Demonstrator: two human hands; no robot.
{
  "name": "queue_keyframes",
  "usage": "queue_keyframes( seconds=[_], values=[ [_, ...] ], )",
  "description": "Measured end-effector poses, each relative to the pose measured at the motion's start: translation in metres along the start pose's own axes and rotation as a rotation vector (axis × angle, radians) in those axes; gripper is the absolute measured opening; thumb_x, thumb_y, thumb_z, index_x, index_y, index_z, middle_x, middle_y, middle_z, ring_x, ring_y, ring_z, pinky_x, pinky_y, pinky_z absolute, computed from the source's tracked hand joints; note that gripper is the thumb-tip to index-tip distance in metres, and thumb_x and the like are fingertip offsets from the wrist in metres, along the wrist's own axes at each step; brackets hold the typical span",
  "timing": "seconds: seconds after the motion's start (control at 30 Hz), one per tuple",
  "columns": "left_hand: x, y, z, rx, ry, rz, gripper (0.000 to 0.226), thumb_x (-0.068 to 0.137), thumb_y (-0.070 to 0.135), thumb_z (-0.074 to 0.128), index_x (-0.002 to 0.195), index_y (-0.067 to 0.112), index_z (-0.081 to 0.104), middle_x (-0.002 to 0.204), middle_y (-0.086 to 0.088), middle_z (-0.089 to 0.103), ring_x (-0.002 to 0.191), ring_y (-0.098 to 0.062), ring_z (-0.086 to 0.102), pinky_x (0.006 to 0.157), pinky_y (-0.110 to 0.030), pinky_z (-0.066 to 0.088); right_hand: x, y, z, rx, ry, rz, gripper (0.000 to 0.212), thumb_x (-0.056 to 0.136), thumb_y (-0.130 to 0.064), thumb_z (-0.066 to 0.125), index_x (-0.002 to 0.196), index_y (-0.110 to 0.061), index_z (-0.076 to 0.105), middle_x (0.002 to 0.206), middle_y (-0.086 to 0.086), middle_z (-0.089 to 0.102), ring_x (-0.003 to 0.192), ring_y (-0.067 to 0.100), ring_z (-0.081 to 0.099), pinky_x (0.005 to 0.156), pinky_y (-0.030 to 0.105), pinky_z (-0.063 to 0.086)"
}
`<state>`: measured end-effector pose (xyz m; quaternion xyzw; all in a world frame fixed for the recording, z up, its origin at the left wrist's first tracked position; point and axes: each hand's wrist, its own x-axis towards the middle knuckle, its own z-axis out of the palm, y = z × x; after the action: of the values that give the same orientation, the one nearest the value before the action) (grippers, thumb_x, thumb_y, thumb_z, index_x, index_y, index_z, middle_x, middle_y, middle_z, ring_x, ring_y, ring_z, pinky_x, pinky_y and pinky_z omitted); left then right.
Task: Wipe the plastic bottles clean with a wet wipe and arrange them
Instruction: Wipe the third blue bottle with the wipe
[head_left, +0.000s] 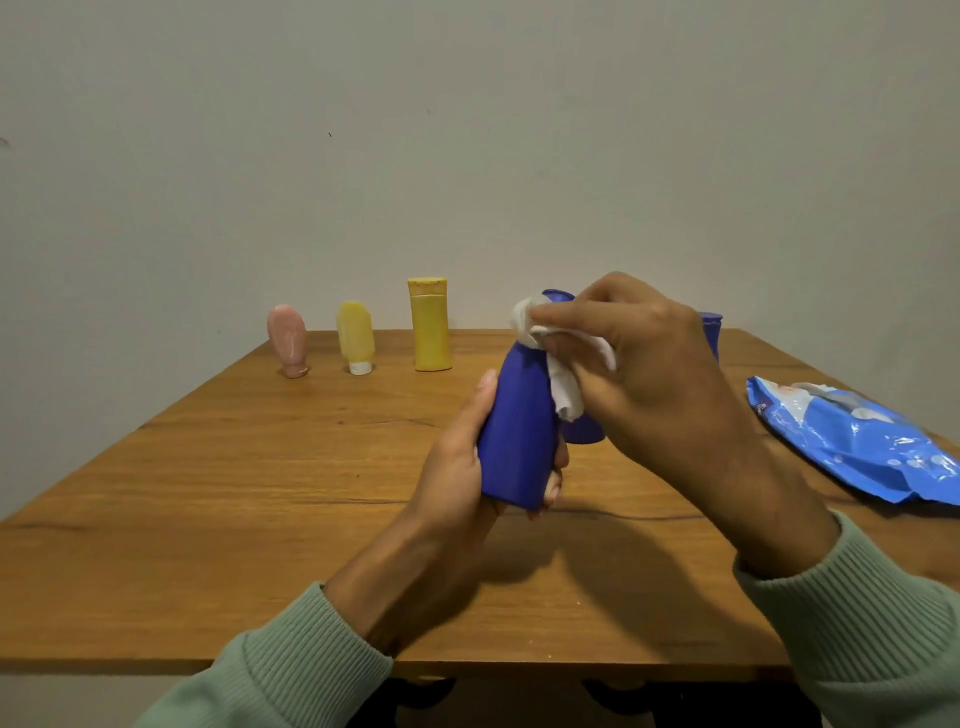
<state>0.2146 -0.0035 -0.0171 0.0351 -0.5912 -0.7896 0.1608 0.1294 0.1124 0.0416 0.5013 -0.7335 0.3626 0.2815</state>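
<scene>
My left hand (457, 467) grips a dark blue plastic bottle (519, 431) around its lower body and holds it upright above the table. My right hand (639, 364) pinches a crumpled white wet wipe (563, 384) against the bottle's neck and cap. Behind my right hand stands a second blue bottle (584, 431), mostly hidden, and the top of a third (710, 327) shows beyond my knuckles. At the back left a pink tube (287, 338), a pale yellow tube (356, 335) and a taller yellow bottle (429, 325) stand in a row.
A blue pack of wet wipes (852, 447) lies at the table's right edge. The wooden table (234, 493) meets a plain wall at the back. Its near edge runs just below my forearms.
</scene>
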Motion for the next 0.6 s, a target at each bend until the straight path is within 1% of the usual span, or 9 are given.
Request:
queue_keyframes(
  seconds=[0.1,0.13,0.2,0.27,0.33,0.4,0.47,0.53,0.6],
  values=[
    [0.0,0.001,0.0,-0.008,0.01,0.01,0.053,0.097,0.05,0.031,0.109,0.006,0.058,0.08,-0.017,0.061,0.061,-0.022,0.057,0.05,-0.028,0.049,0.002,0.001,-0.001,0.062,-0.131,-0.03,0.021,0.087,-0.018,0.064,0.108,-0.019,0.07,0.097,-0.005,0.056,0.085,0.005,0.053,0.068,0.005,0.039],
    [-0.001,0.001,0.0,0.002,0.009,0.013,0.053,0.097,0.051,0.031,0.107,0.006,0.059,0.08,-0.017,0.061,0.061,-0.022,0.057,0.05,-0.028,0.048,0.003,0.002,-0.001,0.072,-0.132,-0.038,0.021,0.087,-0.018,0.064,0.107,-0.02,0.07,0.097,-0.005,0.056,0.086,0.005,0.054,0.069,0.005,0.038],
    [0.0,0.0,-0.001,0.024,-0.004,0.016,0.055,0.098,0.051,0.03,0.109,0.005,0.059,0.08,-0.018,0.06,0.061,-0.022,0.055,0.051,-0.028,0.048,0.004,0.007,-0.001,0.045,-0.033,-0.029,0.02,0.088,-0.014,0.064,0.106,-0.019,0.071,0.096,-0.004,0.057,0.084,0.004,0.053,0.068,0.003,0.037],
    [0.001,0.001,-0.001,0.022,-0.017,0.005,0.058,0.097,0.052,0.031,0.115,0.003,0.056,0.08,-0.018,0.059,0.061,-0.022,0.055,0.052,-0.028,0.049,0.004,0.013,0.001,-0.003,0.06,-0.007,0.021,0.088,-0.011,0.063,0.107,-0.016,0.07,0.096,0.0,0.058,0.082,0.005,0.051,0.066,0.002,0.036],
    [0.002,0.001,-0.001,0.008,-0.025,-0.005,0.059,0.095,0.053,0.033,0.118,0.003,0.055,0.08,-0.018,0.058,0.061,-0.022,0.055,0.052,-0.028,0.049,0.003,0.015,0.003,-0.019,0.072,0.002,0.022,0.087,-0.009,0.064,0.108,-0.014,0.069,0.095,0.0,0.057,0.081,0.005,0.049,0.065,0.002,0.035],
    [0.002,0.001,-0.002,0.001,-0.029,0.002,0.058,0.094,0.053,0.033,0.116,0.005,0.056,0.079,-0.017,0.059,0.06,-0.022,0.054,0.051,-0.028,0.048,0.004,0.015,0.002,-0.003,0.034,-0.03,0.023,0.086,-0.008,0.064,0.108,-0.014,0.068,0.095,-0.001,0.054,0.081,0.007,0.05,0.066,0.002,0.037],
    [0.001,0.001,-0.002,-0.002,-0.027,0.018,0.055,0.095,0.053,0.032,0.113,0.007,0.057,0.078,-0.017,0.059,0.06,-0.023,0.054,0.051,-0.028,0.048,0.004,0.014,-0.003,0.053,-0.064,-0.095,0.024,0.086,-0.007,0.063,0.108,-0.015,0.068,0.097,0.001,0.056,0.084,0.011,0.054,0.066,0.008,0.042],
    [0.001,0.001,-0.001,-0.02,-0.017,0.033,0.054,0.096,0.051,0.031,0.112,0.007,0.057,0.079,-0.017,0.059,0.06,-0.023,0.054,0.05,-0.029,0.047,0.004,0.013,-0.007,0.115,-0.183,-0.155,0.023,0.086,-0.01,0.062,0.108,-0.017,0.068,0.099,0.0,0.057,0.088,0.013,0.057,0.067,0.016,0.05],
    [0.001,0.001,-0.001,-0.031,-0.005,0.041,0.053,0.096,0.051,0.031,0.113,0.007,0.056,0.08,-0.018,0.06,0.06,-0.023,0.055,0.049,-0.028,0.047,0.003,0.012,-0.005,0.095,-0.221,-0.231,0.023,0.087,-0.01,0.062,0.108,-0.016,0.068,0.099,0.0,0.057,0.087,0.014,0.058,0.067,0.017,0.05]
  ],
)
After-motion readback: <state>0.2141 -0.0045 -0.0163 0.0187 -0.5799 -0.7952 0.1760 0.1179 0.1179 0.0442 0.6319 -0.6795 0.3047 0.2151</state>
